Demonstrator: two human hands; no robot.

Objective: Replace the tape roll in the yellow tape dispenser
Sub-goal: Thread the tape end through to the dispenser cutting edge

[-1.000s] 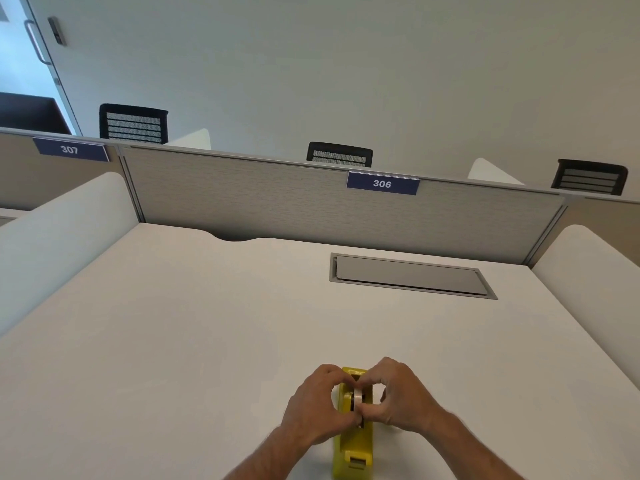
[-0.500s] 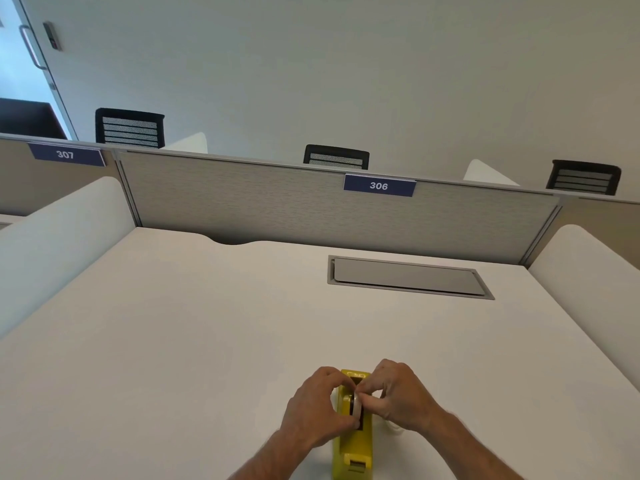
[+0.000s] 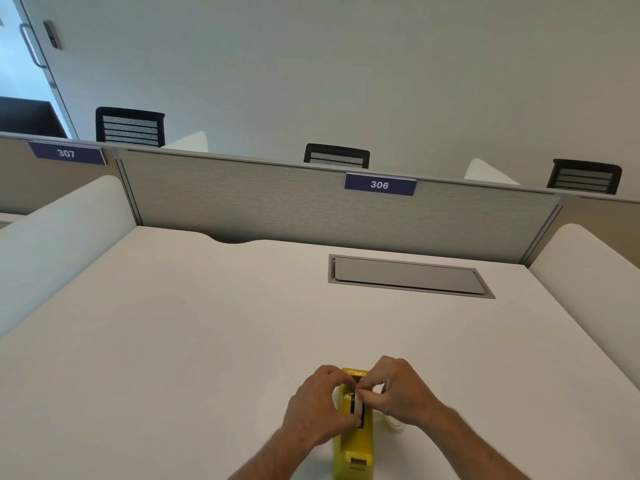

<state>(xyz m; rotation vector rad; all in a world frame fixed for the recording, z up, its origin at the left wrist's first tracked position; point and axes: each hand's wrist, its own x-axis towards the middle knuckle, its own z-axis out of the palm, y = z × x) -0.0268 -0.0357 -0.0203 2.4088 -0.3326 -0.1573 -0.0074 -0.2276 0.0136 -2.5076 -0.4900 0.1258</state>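
The yellow tape dispenser [image 3: 354,448] stands lengthwise on the white desk [image 3: 180,341] at the bottom centre, cutter end toward me. A pale tape roll [image 3: 356,405] sits upright in its slot, partly sunk in. My left hand [image 3: 317,405] wraps the dispenser's left side with its thumb on the roll. My right hand [image 3: 398,393] pinches the top of the roll from the right. Another clear tape roll [image 3: 394,424] lies on the desk just right of the dispenser, mostly hidden under my right wrist.
A grey cable hatch [image 3: 408,276] is set into the desk at the back right. A grey partition [image 3: 277,202] labelled 306 closes the far edge, and white side dividers [image 3: 59,230] flank the desk. Chair backs show behind the partition.
The tape roll has gone lower into the dispenser's slot. Both hands stayed closed around it and shifted only slightly.
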